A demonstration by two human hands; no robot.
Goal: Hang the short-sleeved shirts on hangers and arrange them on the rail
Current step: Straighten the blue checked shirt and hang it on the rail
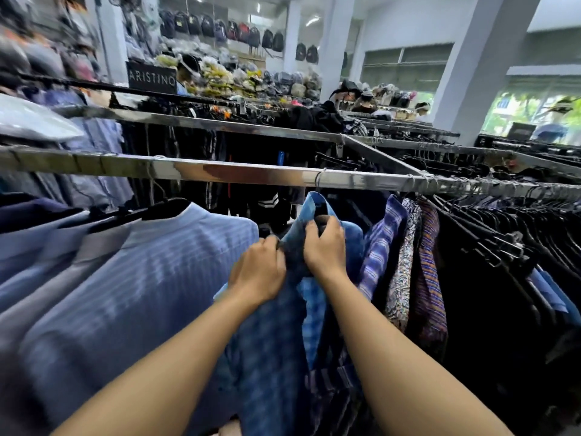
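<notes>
Now the left grip (257,272) and right grip (325,247) are clamping, side by side, the upper front of the blue checked fabric shirt (270,341), which is hanging from the shiny metal rail (220,173).

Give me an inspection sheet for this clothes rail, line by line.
Surface: no table; a metal rail crosses the view.
Job's things: blue checked shirt hangs by a hanger hook on the rail, between the pale striped shirt and the patterned shirts.
Clutter: black hangers crowded along the rail's right end.
Grips: left grip bunches the blue checked shirt's front; right grip holds it near the collar.
Cables: nothing seen.
Surroundings: further rails with dark clothes, backpacks on the far wall, a brand sign, a white pillar.
</notes>
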